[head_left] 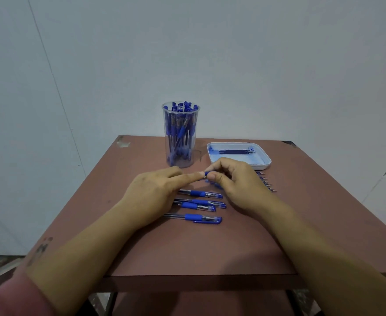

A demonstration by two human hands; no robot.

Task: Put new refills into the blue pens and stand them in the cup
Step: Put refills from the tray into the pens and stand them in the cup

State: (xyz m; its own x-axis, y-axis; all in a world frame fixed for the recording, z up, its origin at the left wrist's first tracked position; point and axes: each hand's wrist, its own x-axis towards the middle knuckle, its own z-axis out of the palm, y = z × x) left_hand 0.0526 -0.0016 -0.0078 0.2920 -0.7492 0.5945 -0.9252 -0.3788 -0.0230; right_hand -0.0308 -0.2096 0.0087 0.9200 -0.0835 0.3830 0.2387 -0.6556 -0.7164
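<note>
Holding blue pens [181, 131], the cup [164, 108] neighbours a tray [260, 167] of refills [235, 151].

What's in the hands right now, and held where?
A blue plastic pen, mostly hidden: right hand pinches its blue end; left hand touches it by a fingertip, hold unclear.

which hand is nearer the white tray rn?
Right. The right hand, pinching a blue pen, sits just in front of the white tray; the left hand is farther left, in front of the cup.

Four loose pens [193, 217], one cup [166, 142]
</note>
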